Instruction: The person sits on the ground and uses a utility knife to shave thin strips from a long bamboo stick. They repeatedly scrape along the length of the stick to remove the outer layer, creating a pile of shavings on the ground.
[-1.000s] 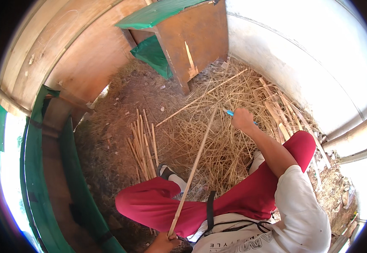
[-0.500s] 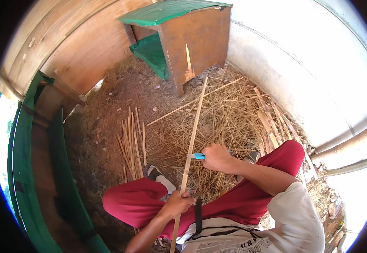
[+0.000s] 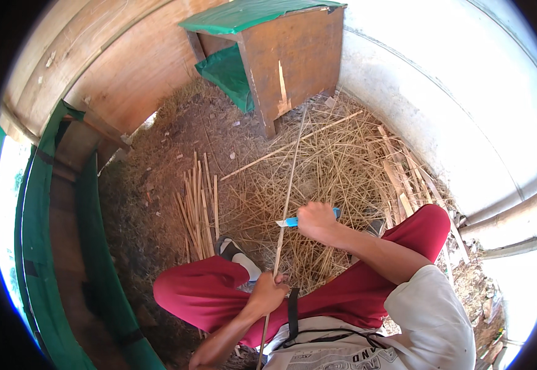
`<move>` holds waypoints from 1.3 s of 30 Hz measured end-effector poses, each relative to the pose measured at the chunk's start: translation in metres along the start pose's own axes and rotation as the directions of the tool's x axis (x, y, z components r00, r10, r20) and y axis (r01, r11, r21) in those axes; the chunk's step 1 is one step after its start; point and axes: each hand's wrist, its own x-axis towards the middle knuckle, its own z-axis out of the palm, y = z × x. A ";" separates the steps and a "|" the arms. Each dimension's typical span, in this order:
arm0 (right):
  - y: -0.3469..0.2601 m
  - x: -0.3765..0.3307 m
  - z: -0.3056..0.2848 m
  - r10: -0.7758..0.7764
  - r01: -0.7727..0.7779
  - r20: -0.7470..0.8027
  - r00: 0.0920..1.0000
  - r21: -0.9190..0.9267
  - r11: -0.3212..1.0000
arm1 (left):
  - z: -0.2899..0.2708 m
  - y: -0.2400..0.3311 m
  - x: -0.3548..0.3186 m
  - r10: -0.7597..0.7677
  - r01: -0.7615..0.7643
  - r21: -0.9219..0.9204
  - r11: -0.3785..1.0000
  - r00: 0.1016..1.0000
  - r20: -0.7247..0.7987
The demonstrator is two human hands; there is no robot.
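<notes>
Compared with half a second ago, the right hand [image 3: 317, 223] has come a little nearer along the long thin stick [image 3: 285, 203], and the left hand [image 3: 268, 293] sits much where it was, low on the same stick between the knees. The left hand is closed around the stick near its near end; the right hand is closed on the blue handle of a knife [image 3: 293, 221], whose pale blade touches the stick about midway up. The stick runs from the person's lap up and slightly right, its far tip reaching toward the wooden box [image 3: 293, 61] at the far wall. There is one stick in hand, one knife, and one box with a green cover on top. To the left of the stick, one bundle of split sticks [image 3: 197, 206] lies on the dirt floor [image 3: 157, 185]; the single pieces in it are too many and too close to count. A wide heap of straw-like shavings [image 3: 342, 166] covers the floor to the far right, with one pile of flat wooden strips [image 3: 404, 179] along the right wall. One shoe [image 3: 231, 250] shows just left of the stick.
</notes>
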 end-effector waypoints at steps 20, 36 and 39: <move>0.050 0.039 0.013 0.155 -0.156 -0.014 0.988 -0.034 0.987 | -0.002 -0.018 -0.038 -0.124 0.117 0.055 0.992 0.984 0.129; 0.133 0.056 0.017 0.441 -0.438 -0.130 0.888 0.051 0.897 | -0.036 -0.054 -0.141 -0.126 0.097 0.127 0.987 0.963 0.239; 0.149 0.055 0.022 0.498 -0.497 -0.085 0.863 0.041 0.867 | -0.038 -0.056 -0.155 -0.200 0.174 0.121 0.977 0.946 0.256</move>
